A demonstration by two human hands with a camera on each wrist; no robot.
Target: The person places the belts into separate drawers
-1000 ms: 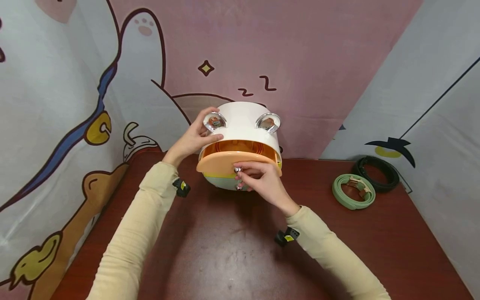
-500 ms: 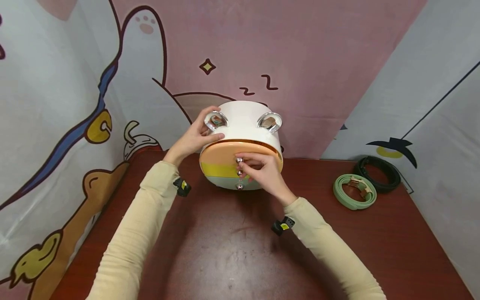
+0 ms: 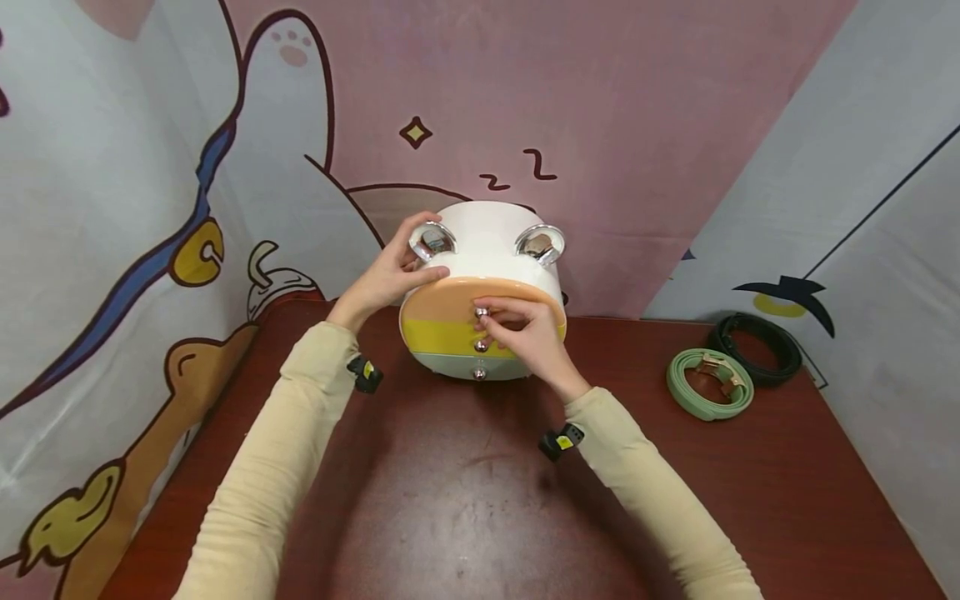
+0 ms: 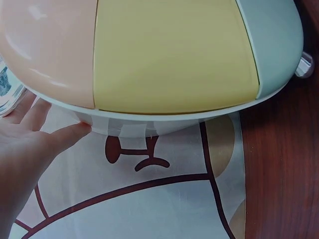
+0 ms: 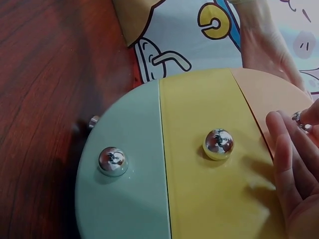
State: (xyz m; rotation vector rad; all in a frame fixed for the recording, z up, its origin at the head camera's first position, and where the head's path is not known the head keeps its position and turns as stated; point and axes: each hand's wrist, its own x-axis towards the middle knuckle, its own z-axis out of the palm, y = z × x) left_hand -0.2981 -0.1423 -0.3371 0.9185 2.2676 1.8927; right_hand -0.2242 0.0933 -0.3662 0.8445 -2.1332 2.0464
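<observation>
By the head camera the cabinet point(image 3: 491, 237) is viewed whole, from above and facing forward. From each wrist its drawers point(image 5: 199, 194) are viewed close up, turned sideways; the left hand point(image 4: 27, 144) is shared by both wrist views.

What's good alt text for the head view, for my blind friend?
A person's right hand pinches the top knob of a white cabinet whose orange, yellow and green drawers are closed, while the left hand touches its side. A green belt and black belt, both coiled, lie rightward on a red table.
</observation>
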